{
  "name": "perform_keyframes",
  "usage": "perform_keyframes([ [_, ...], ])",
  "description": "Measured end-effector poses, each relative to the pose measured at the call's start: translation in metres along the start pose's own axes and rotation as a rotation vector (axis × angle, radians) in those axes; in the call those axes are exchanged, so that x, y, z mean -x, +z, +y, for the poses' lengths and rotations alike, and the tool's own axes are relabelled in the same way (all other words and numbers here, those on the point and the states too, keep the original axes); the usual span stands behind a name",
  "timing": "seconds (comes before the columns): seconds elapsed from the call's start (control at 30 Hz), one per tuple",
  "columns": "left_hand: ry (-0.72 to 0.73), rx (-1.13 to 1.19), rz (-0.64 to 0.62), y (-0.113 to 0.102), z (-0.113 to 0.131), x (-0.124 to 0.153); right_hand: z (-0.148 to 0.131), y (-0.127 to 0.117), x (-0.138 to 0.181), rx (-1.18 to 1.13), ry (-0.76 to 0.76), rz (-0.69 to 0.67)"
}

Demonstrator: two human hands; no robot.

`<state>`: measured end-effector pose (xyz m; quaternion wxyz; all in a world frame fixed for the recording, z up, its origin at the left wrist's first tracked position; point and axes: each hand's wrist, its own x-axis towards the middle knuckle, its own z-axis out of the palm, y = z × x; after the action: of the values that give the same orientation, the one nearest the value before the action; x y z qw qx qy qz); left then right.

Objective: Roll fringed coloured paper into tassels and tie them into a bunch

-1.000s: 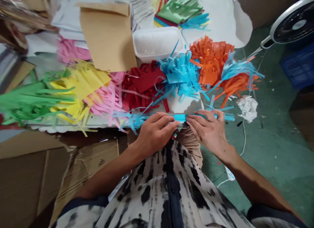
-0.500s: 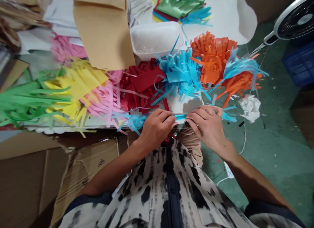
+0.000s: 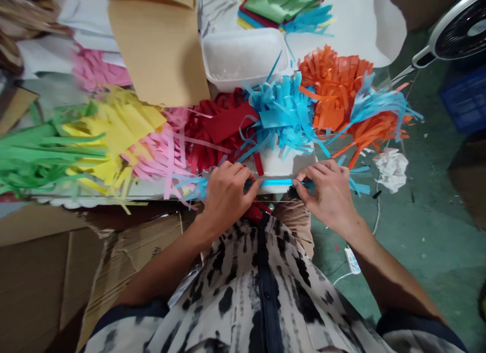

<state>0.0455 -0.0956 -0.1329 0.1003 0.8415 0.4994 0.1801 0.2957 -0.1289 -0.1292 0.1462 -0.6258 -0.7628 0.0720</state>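
A blue strip of tissue paper (image 3: 277,182) stretches level between my hands, close to the table's front edge. My left hand (image 3: 230,188) is closed on its left part, thumb and fingers pinching. My right hand (image 3: 325,188) pinches the strip's right part. Frayed blue fringe sticks out beyond both hands. Just above lie a bundle of blue paper fringe (image 3: 283,112) and a dark red bundle of fringe (image 3: 224,122). The parts of the strip under my fingers are hidden.
Yellow fringe (image 3: 114,120), green fringe (image 3: 45,150), pink fringe and orange fringe (image 3: 334,89) line the table. Behind them are a white plastic tub (image 3: 246,54) and a brown paper sheet (image 3: 159,49). A fan (image 3: 461,31) stands at the right; crumpled white paper (image 3: 391,169) lies near the table's right end.
My hands have moved apart, the left one shifting left, and a longer flat stretch of blue paper shows between them. Both keep their pinch.
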Motion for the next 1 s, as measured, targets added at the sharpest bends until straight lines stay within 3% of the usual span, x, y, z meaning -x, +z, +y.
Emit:
perform_keyframes([
  [0.23,0.043,-0.109,0.012,-0.002,0.007,-0.002,-0.013,-0.004,0.002,0.202,-0.035,0.038],
  [0.37,0.329,-0.075,0.098,0.005,0.017,0.004,-0.020,0.002,0.015,0.196,-0.201,0.039],
  [0.43,0.406,-0.078,0.095,0.007,0.014,0.009,-0.015,0.005,0.023,0.180,-0.254,0.048],
  [0.53,0.369,-0.085,0.107,0.000,-0.006,0.018,0.001,0.006,0.035,0.190,-0.257,0.117],
  [0.7,0.222,-0.085,0.142,-0.030,-0.036,0.028,0.020,-0.001,0.043,0.190,-0.239,0.140],
  [0.83,0.290,-0.070,0.199,-0.025,-0.011,0.020,0.014,-0.005,0.037,0.185,-0.223,0.122],
  [1.0,0.409,0.008,0.033,0.012,0.022,-0.005,0.008,-0.009,0.032,0.213,-0.246,0.144],
])
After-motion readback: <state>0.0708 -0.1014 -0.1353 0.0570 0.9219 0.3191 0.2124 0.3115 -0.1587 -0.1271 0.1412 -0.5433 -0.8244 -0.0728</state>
